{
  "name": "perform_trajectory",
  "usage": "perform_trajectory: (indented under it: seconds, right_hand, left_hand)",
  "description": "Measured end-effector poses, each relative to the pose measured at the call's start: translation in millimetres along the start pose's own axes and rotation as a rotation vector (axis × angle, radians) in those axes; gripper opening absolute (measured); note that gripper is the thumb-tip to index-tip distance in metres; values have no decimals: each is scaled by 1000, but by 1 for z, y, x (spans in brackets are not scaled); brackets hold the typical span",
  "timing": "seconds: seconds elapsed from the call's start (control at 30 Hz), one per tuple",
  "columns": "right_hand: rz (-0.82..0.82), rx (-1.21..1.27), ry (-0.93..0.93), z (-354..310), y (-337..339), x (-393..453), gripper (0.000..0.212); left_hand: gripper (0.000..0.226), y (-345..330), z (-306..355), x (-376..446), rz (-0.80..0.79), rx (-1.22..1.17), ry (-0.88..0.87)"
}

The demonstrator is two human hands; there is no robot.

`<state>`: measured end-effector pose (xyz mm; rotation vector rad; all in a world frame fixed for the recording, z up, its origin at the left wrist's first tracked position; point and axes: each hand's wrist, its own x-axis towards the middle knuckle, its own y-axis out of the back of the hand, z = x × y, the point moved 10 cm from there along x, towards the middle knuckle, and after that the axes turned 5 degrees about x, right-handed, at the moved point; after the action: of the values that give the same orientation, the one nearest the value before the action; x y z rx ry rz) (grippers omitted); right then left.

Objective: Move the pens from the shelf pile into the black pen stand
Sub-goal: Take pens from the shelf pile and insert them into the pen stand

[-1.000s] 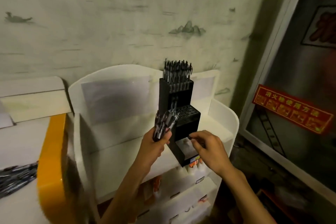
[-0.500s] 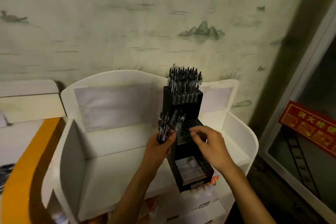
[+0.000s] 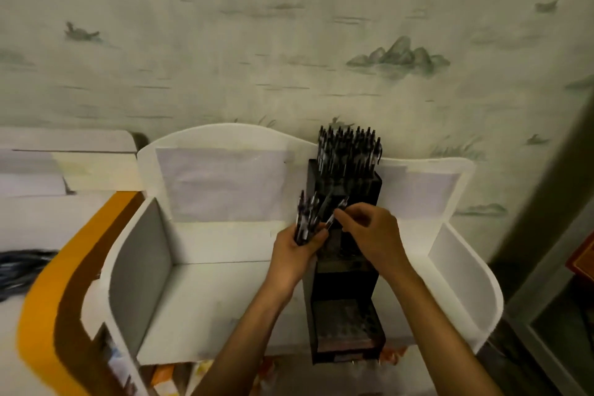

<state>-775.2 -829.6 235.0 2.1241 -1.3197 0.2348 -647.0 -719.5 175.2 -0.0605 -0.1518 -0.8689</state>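
Bundle of pens (image 3: 306,222) sits upright in the left hand (image 3: 294,254), fingers wrapped round the lower barrels, clicker ends fanned out above the fist. Right hand (image 3: 374,235) is just beside it, thumb and fingertips pinching a single pen (image 3: 334,214) that tilts out of the bundle toward the right; the two hands are almost touching at that pen. Both are held in front of the black pen stand (image 3: 345,305), a stepped block with three tiers: top tier at the back is packed with upright pens (image 3: 348,151), the middle tier is mostly hidden behind the hands, and the lowest front tier (image 3: 348,320) shows a grid of holes, blurred, can't tell whether any hold pens. Stand sits on the top level of a white display shelf (image 3: 205,296) with curved side walls and a scalloped back panel; it stands right of centre there. Lower shelf rows below show some orange-and-white packaging (image 3: 167,378), too blurred to identify. Left of the shelf runs an orange-edged counter (image 3: 58,283), and at the far left edge a dark smear (image 3: 22,270), likely more pens but motion blur makes it unclear. Behind everything, pale wallpaper (image 3: 225,42) with ink-style birds and hills.
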Motion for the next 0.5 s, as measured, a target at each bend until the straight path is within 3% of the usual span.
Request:
perform_trajectory:
  seconds: [0.33, 0.4, 0.5]
  right_hand:
    - [18, 438, -240, 44, 5, 24, 12]
    - [54, 492, -235, 46, 14, 28, 14]
    - [90, 380, -133, 42, 30, 37, 12]
  left_hand:
    - [20, -13, -6, 9, 79, 66, 45]
    - [23, -4, -14, 11, 120, 97, 64]
    - [24, 7, -24, 14, 162, 104, 92]
